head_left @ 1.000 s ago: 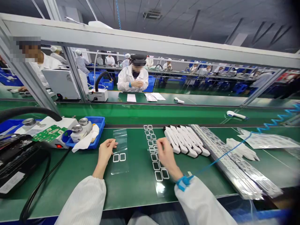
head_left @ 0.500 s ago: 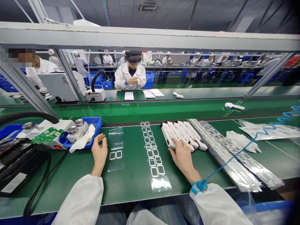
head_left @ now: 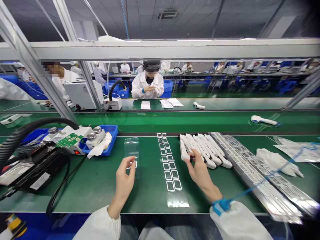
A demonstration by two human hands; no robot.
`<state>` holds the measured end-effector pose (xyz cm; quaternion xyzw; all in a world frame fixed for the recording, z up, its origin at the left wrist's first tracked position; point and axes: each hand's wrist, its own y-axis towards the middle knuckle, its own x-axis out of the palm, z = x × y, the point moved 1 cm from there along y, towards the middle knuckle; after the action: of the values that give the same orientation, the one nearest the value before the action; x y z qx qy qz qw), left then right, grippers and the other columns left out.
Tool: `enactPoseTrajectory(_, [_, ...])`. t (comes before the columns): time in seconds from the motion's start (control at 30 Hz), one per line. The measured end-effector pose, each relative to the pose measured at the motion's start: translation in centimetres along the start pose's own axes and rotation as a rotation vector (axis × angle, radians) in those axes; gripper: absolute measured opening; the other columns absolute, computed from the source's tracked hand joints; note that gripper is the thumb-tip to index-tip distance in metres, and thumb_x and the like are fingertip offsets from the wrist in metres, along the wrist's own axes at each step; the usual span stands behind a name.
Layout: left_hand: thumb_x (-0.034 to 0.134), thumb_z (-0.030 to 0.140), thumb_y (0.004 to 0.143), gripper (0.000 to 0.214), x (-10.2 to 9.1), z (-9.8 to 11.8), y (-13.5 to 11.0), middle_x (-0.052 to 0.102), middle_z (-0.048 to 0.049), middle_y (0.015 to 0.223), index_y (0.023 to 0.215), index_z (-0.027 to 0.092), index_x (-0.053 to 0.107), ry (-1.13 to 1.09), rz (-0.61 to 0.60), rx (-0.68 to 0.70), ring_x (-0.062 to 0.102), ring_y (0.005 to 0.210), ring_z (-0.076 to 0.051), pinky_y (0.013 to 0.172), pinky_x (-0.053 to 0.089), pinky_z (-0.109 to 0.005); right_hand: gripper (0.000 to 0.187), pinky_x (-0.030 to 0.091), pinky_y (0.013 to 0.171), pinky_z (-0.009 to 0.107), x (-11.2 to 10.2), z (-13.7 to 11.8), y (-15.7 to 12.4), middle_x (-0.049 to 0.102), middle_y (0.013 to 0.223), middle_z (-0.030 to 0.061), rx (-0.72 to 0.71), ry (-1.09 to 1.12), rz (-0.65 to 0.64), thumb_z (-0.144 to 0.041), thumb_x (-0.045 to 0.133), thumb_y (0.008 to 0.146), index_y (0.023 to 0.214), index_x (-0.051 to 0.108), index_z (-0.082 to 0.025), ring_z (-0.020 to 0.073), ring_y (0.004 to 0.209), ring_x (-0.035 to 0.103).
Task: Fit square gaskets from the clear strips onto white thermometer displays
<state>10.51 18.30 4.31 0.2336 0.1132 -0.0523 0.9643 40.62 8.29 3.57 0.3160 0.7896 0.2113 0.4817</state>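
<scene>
My left hand [head_left: 125, 177] hovers over a short clear film strip [head_left: 131, 148] on the green bench, its fingertips curled at the strip's white square frames. My right hand [head_left: 199, 170] has its fingers closed round the leftmost white plastic handle [head_left: 184, 150] in a row of several white handles [head_left: 211, 154]. A long clear strip of white square frames [head_left: 169, 165] lies between my hands. A blue wrist strap [head_left: 221, 205] with a blue cord sits on my right wrist.
A blue tray [head_left: 110, 137] with metal-capped jars and cloth stands at left, beside a black device [head_left: 37, 165] and hose. Long trays of parts [head_left: 252, 168] and white gloves [head_left: 276, 160] lie right. A white thermometer-like unit [head_left: 263, 120] rests on the green belt. Co-workers in white coats sit beyond.
My right hand went from the long strip to the row of white handles and closed on the leftmost one. My left hand shifted right onto the short strip's frames.
</scene>
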Motion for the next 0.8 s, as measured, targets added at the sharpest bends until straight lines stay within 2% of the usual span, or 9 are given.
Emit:
enactPoseTrajectory(0.1, [0.050,0.027,0.095,0.025,-0.5,2.1,-1.8,0.060,-0.0104,0.126,0.119,0.023,0.060,0.106,-0.186,0.121,0.057,0.117,-0.025,0.098,0.048,-0.040,0.044,0.055,0.082,0.037,-2.7,-5.2,0.0,0.060,0.110,0.0119,-0.011,0.163,-0.110,-0.033,0.050,0.097,0.137,0.035,-0.022,0.0246,0.093,0.064])
enactPoseTrajectory(0.23, [0.054,0.018,0.091,0.061,-3.2,4.8,-3.2,0.042,-0.0128,0.149,0.148,0.026,0.033,0.317,-0.485,0.326,0.036,0.139,-0.030,0.117,0.022,-0.054,0.040,0.052,0.090,0.028,-5.8,-14.3,-1.4,0.060,0.120,0.0059,-0.206,0.391,-0.592,-0.020,0.053,0.095,0.132,0.040,-0.031,0.0194,0.105,0.063])
enactPoseTrajectory(0.33, [0.055,0.014,0.089,0.038,-7.0,4.7,-5.1,0.071,-0.0075,0.107,0.126,0.025,0.060,0.295,-0.808,0.307,0.065,0.101,-0.025,0.105,0.041,-0.043,0.036,0.051,0.087,0.025,-5.5,-19.3,-2.6,0.062,0.114,0.0032,-0.249,0.539,-0.871,-0.019,0.059,0.093,0.125,0.047,-0.031,0.0178,0.099,0.064])
enactPoseTrajectory(0.4, [0.059,0.018,0.088,0.015,-9.9,3.4,-7.7,0.071,-0.0026,0.077,0.093,0.024,0.071,0.248,-0.871,0.087,0.065,0.071,-0.019,0.076,0.051,-0.029,0.029,0.050,0.086,0.027,-3.4,-21.4,-3.1,0.061,0.109,0.0037,-0.212,0.644,-0.898,-0.021,0.061,0.091,0.117,0.051,-0.028,0.0182,0.097,0.061])
enactPoseTrajectory(0.47, [0.073,0.026,0.079,0.005,-12.6,1.4,-11.2,0.068,-0.0021,0.070,0.079,0.022,0.071,0.162,-0.656,-0.248,0.062,0.064,-0.018,0.060,0.047,-0.024,0.012,0.048,0.081,0.027,-0.2,-23.0,-3.5,0.059,0.099,0.0036,-0.128,0.780,-0.815,-0.022,0.058,0.092,0.104,0.054,-0.023,0.0173,0.089,0.058])
enactPoseTrajectory(0.5, [0.079,0.031,0.073,0.016,-13.7,0.4,-13.1,0.069,-0.0024,0.072,0.081,0.021,0.071,0.089,-0.499,-0.428,0.061,0.063,-0.018,0.057,0.046,-0.023,0.002,0.047,0.078,0.027,1.8,-23.9,-3.9,0.057,0.091,0.0025,-0.063,0.854,-0.768,-0.023,0.055,0.093,0.094,0.055,-0.022,0.0163,0.083,0.056])
enactPoseTrajectory(0.57, [0.083,0.048,0.067,0.042,-15.4,-1.5,-16.8,0.064,-0.0001,0.067,0.093,0.019,0.067,-0.165,-0.115,-0.704,0.051,0.045,-0.013,0.044,0.039,-0.022,0.015,0.043,0.069,0.026,6.1,-25.9,-5.1,0.053,0.079,0.0001,0.117,0.991,-0.735,-0.027,0.052,0.093,0.079,0.054,-0.020,0.0139,0.072,0.051])
enactPoseTrajectory(0.67, [0.070,0.072,0.069,0.070,-17.3,-3.5,-19.9,0.057,0.0033,0.062,0.114,0.020,0.058,-0.592,0.389,-0.809,0.040,0.034,-0.009,0.036,0.031,-0.020,0.021,0.038,0.057,0.023,12.8,-30.3,-8.3,0.049,0.062,-0.0036,0.472,1.145,-0.877,-0.032,0.061,0.084,0.069,0.055,-0.018,0.0106,0.057,0.044])
enactPoseTrajectory(0.8, [0.069,0.071,0.072,0.064,-20.4,-5.8,-20.3,0.058,0.0010,0.063,0.106,0.017,0.060,-0.845,0.827,-0.842,0.048,0.039,-0.011,0.038,0.036,-0.020,0.016,0.033,0.044,0.021,19.9,-37.0,-13.0,0.046,0.048,-0.0066,0.795,1.132,-1.128,-0.030,0.064,0.073,0.068,0.056,-0.017,0.0081,0.042,0.040])
